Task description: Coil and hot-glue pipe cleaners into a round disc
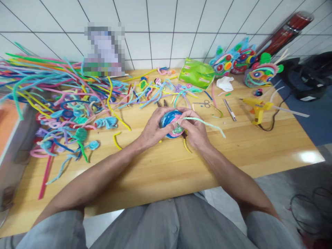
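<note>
Head view: the left hand (153, 126) is curled around the side of a round piece (169, 121), gripping it, while the right hand (195, 128) pinches a pale green strand (211, 125) against its other side. The round piece, held between the two hands above the bench (160, 176), appears bowl-like or ball-like; the fingers hide its full outline. Its surface shows curved bands of deep and lighter blue, with a pink patch and mottled green and white near the right thumb. The strand is fuzzy and slender; its free end arches out to the right of the right hand and droops. Just below that hand projects a curved yellow handle (187, 146). Beyond the right hand lie scissors (206, 103) and a cutter (230, 110); farther right, a yellow glue gun (257, 110). Left of the left hand spreads a heap of multicoloured fuzzy stems (70, 103).
</note>
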The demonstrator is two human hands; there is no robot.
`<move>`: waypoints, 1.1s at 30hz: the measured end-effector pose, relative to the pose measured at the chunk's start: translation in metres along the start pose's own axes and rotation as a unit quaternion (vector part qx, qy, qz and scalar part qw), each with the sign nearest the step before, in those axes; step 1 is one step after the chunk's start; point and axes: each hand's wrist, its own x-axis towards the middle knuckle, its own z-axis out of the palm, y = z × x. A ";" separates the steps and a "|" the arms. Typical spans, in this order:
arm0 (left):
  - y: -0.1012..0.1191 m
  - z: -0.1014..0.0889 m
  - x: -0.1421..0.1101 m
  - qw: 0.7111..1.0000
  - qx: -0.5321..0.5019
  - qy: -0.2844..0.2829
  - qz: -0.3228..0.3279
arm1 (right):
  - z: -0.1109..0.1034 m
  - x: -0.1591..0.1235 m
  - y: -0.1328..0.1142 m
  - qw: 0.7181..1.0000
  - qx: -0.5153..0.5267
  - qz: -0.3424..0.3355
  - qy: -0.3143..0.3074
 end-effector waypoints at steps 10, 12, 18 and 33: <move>-0.010 0.015 -0.014 0.997 -0.005 0.061 0.040 | -0.001 -0.001 0.000 1.000 0.004 0.006 0.013; -0.012 0.016 -0.015 0.997 -0.016 0.062 0.043 | 0.001 -0.001 0.001 1.000 0.001 0.004 0.015; -0.011 0.014 -0.019 0.997 -0.048 0.043 0.031 | 0.001 -0.003 0.005 1.000 -0.019 -0.007 0.008; -0.007 0.011 -0.014 0.997 -0.043 0.066 0.009 | 0.001 -0.002 0.003 1.000 0.013 0.000 -0.003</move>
